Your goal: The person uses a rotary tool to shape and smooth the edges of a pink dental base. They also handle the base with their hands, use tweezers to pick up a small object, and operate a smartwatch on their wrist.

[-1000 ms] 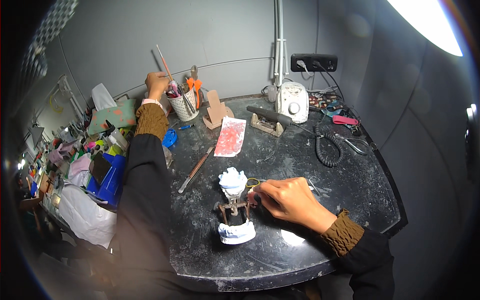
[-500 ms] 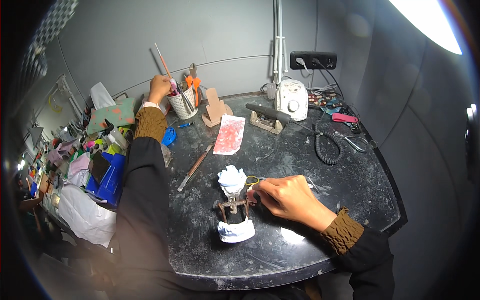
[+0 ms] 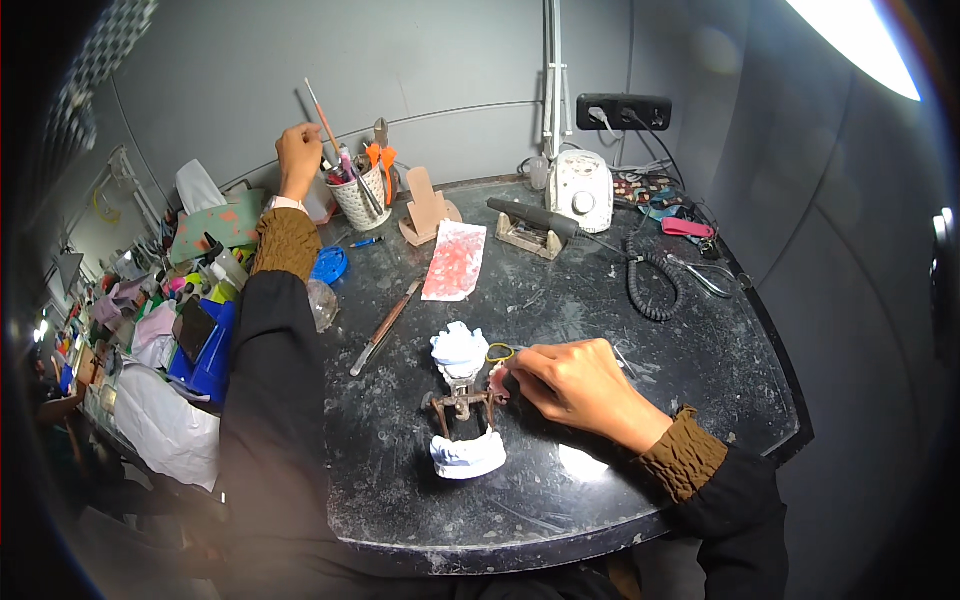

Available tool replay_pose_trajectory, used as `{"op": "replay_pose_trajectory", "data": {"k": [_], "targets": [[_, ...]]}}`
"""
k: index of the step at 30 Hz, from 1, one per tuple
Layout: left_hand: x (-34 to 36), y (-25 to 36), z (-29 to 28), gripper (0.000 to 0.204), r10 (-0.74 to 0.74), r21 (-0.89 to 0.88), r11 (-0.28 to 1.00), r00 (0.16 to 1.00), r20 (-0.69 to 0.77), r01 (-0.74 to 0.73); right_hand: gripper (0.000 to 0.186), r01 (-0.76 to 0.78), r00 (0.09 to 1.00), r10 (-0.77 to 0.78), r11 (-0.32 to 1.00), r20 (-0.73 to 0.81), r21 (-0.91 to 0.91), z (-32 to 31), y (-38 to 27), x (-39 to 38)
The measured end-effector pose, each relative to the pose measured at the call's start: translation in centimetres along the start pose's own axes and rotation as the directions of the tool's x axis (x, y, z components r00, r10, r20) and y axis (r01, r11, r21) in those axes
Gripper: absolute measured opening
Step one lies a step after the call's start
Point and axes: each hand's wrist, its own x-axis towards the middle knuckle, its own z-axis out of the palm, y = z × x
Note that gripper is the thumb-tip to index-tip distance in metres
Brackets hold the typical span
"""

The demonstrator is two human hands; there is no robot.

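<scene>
- Trouble could start at our right hand (image 3: 585,388): its grip pinches a small pink piece (image 3: 499,380) just beside the metal frame (image 3: 462,404).
- If our pinch slips, the piece could drop on the counter (image 3: 400,515).
- If we bump the frame, its white tooth models (image 3: 467,456) could chip.
- Our left hand (image 3: 299,157) is by the white cup (image 3: 353,208); we cannot tell if its grip holds anything.
- A knock could tip the cup, because long tools poke out.
</scene>
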Motion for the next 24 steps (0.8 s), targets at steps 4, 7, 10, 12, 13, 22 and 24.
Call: {"op": "replay_pose_trajectory", "data": {"k": [4, 7, 10, 12, 13, 22, 24], "targets": [[0.5, 2.8, -1.8, 0.021, 0.041, -0.035, 0.998, 0.999, -0.019, -0.042, 0.005, -0.035, 0.996, 0.025, 0.992, -0.086, -0.118, -0.6, 0.6, 0.2], [-0.5, 6.9, -3.7, 0.027, -0.004, -0.081, 0.997, 0.992, 0.128, 0.015, 0.024, -0.298, 0.953, 0.301, 0.918, -0.031, -0.262, -3.7, 2.4, 0.4], [-2.4, 11.9, -5.6, 0.026, 0.056, -0.259, 0.965, 0.952, 0.302, 0.026, 0.046, -0.488, 0.729, 0.588, 0.805, 0.349, -0.337, -8.3, 4.4, -0.9], [-5.5, 14.8, -6.7, 0.025, 0.184, -0.331, 0.943, 0.897, 0.402, -0.045, 0.056, -0.536, 0.633, 0.642, 0.767, 0.433, -0.353, -8.3, 6.5, -1.9], [-7.7, 16.9, -7.3, 0.025, 0.246, -0.326, 0.940, 0.866, 0.434, -0.104, 0.052, -0.582, 0.587, 0.685, 0.727, 0.431, -0.364, -8.5, 6.3, -1.9], [-25.9, 19.0, -8.9, 0.053, 0.055, -0.169, 0.982, 0.739, 0.672, 0.080, 0.017, -0.483, 0.809, 0.475, 0.873, 0.346, -0.068, -7.4, 7.4, -1.9], [-27.2, 18.0, -8.5, 0.062, 0.130, -0.146, 0.988, 0.724, 0.677, -0.042, 0.012, -0.455, 0.853, 0.442, 0.890, 0.276, -0.020, -7.3, 7.3, -1.8]]}}
